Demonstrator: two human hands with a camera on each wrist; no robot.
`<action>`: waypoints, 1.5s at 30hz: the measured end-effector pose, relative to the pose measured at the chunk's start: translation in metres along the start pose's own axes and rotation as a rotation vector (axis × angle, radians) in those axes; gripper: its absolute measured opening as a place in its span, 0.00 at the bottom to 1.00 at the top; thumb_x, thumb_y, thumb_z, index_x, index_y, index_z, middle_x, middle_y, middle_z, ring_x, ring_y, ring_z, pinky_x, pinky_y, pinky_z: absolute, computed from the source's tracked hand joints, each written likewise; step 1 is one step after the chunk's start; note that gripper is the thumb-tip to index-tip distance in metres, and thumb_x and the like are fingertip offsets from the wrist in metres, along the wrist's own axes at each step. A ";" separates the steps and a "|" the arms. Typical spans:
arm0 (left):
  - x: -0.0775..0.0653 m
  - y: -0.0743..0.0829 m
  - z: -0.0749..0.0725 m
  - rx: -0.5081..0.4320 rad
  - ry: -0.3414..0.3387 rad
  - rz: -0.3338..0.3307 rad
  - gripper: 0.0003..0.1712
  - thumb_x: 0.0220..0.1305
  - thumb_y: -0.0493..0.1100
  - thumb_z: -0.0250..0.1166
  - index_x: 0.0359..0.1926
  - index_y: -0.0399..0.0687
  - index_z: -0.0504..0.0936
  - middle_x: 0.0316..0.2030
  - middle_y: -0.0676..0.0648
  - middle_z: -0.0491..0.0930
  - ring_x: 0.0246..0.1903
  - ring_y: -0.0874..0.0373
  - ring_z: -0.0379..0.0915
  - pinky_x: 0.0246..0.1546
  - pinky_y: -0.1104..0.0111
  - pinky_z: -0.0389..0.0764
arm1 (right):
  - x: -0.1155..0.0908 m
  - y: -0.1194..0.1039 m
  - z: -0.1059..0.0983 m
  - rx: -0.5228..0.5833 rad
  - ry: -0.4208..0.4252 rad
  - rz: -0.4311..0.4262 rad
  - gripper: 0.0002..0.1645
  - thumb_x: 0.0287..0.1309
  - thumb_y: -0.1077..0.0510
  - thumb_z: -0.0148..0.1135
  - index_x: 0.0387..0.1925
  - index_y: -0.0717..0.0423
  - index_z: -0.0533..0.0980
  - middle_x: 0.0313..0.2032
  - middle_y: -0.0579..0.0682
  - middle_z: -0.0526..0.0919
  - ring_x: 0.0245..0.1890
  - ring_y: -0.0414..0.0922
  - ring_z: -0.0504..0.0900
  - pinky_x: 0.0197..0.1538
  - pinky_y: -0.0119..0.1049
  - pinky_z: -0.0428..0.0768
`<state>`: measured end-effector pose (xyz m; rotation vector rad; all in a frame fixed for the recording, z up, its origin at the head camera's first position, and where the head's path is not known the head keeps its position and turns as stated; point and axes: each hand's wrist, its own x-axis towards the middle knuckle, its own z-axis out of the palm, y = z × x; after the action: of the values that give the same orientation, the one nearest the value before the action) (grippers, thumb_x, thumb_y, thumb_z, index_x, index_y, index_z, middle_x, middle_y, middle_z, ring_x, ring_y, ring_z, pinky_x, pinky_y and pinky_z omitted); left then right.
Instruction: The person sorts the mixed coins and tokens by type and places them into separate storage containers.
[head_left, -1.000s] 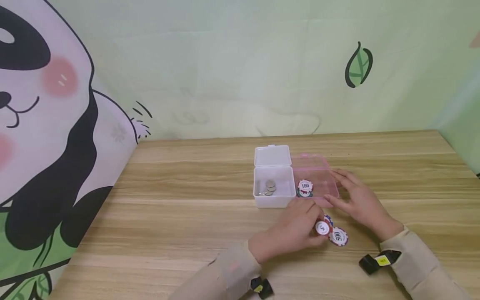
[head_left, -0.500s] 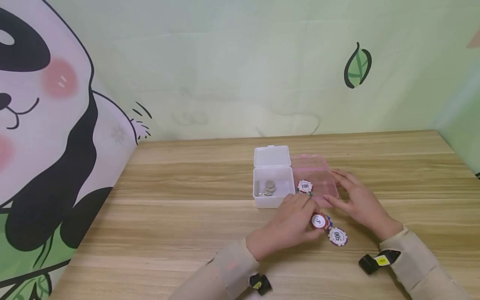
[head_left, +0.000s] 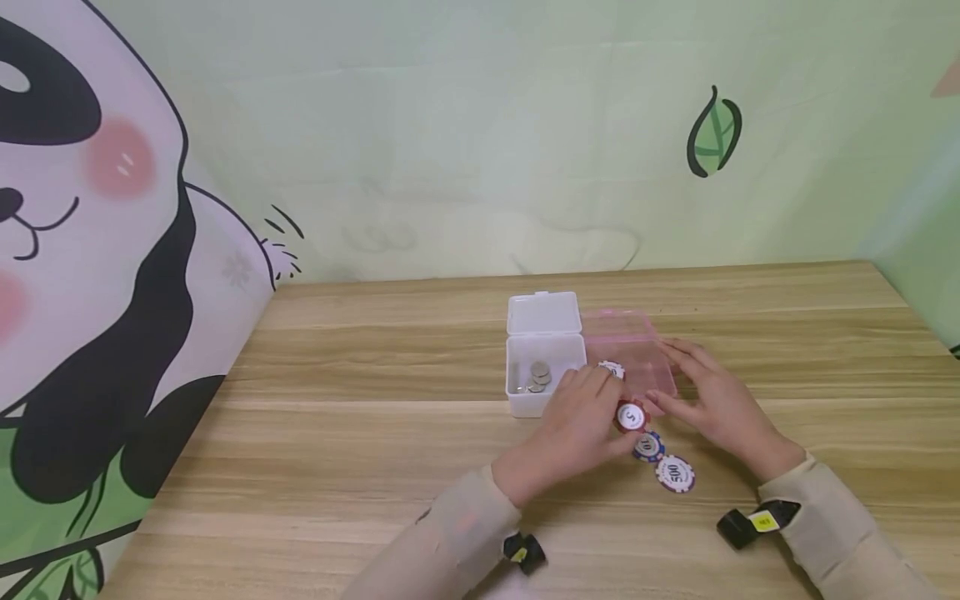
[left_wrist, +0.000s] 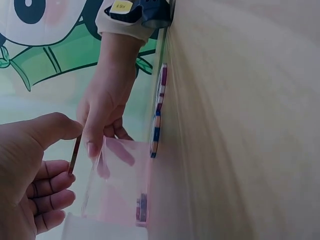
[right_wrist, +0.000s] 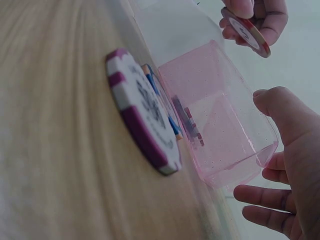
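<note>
My left hand (head_left: 573, 421) pinches a red poker chip (head_left: 632, 415) marked 5 between thumb and fingers. The chip is tilted above the front edge of an open pink see-through plastic box (head_left: 645, 367). My right hand (head_left: 723, 412) holds that box at its right end, thumb on the front rim and fingers at the far side. Inside the box lies a white chip (head_left: 613, 368), partly hidden by the left hand; the right wrist view shows chips (right_wrist: 189, 120) stacked there. A blue chip (head_left: 649, 447) marked 10 and a purple-and-white chip (head_left: 677, 473) marked 500 lie on the table.
An open white plastic box (head_left: 546, 405) stands directly left of the pink one, with several silver coins (head_left: 540, 375) inside and its lid (head_left: 543, 313) folded back. Both rest on a wood-grain table (head_left: 375, 433). A printed backdrop (head_left: 450, 150) rises behind.
My left hand has lifted the red chip off the blue one and carried it up and left toward the pink box, uncovering the blue chip. The right hand has stayed in place.
</note>
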<state>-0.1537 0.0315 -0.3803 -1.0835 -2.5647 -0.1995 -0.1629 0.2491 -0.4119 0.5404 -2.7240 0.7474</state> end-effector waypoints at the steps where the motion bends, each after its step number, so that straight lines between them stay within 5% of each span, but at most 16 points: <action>1: 0.001 -0.001 0.000 -0.001 0.002 -0.006 0.21 0.55 0.61 0.66 0.39 0.52 0.76 0.37 0.56 0.74 0.38 0.62 0.68 0.39 0.74 0.67 | 0.000 0.000 0.000 -0.001 0.000 -0.001 0.41 0.54 0.51 0.68 0.64 0.66 0.66 0.63 0.63 0.68 0.59 0.65 0.71 0.58 0.62 0.72; 17: 0.024 -0.017 -0.003 0.003 -0.037 -0.076 0.22 0.56 0.60 0.66 0.40 0.49 0.75 0.38 0.54 0.74 0.40 0.60 0.67 0.43 0.71 0.68 | 0.000 0.000 0.000 0.011 0.000 -0.002 0.41 0.55 0.50 0.67 0.64 0.67 0.65 0.64 0.64 0.68 0.59 0.65 0.71 0.58 0.63 0.72; 38: 0.049 -0.029 0.010 0.166 -0.106 -0.070 0.25 0.57 0.61 0.65 0.46 0.48 0.75 0.42 0.52 0.77 0.46 0.58 0.70 0.46 0.69 0.69 | -0.001 0.002 0.002 0.001 0.000 -0.004 0.40 0.56 0.51 0.66 0.65 0.67 0.65 0.64 0.64 0.68 0.59 0.65 0.71 0.60 0.61 0.72; 45: 0.051 -0.030 0.014 0.161 -0.092 -0.053 0.19 0.58 0.57 0.65 0.41 0.49 0.75 0.42 0.52 0.77 0.45 0.58 0.70 0.45 0.68 0.69 | -0.002 0.003 0.002 -0.007 -0.005 0.003 0.40 0.56 0.51 0.66 0.65 0.66 0.64 0.64 0.64 0.67 0.60 0.65 0.70 0.60 0.62 0.71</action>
<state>-0.2114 0.0481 -0.3744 -0.9870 -2.6396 0.0438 -0.1625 0.2509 -0.4154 0.5373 -2.7322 0.7381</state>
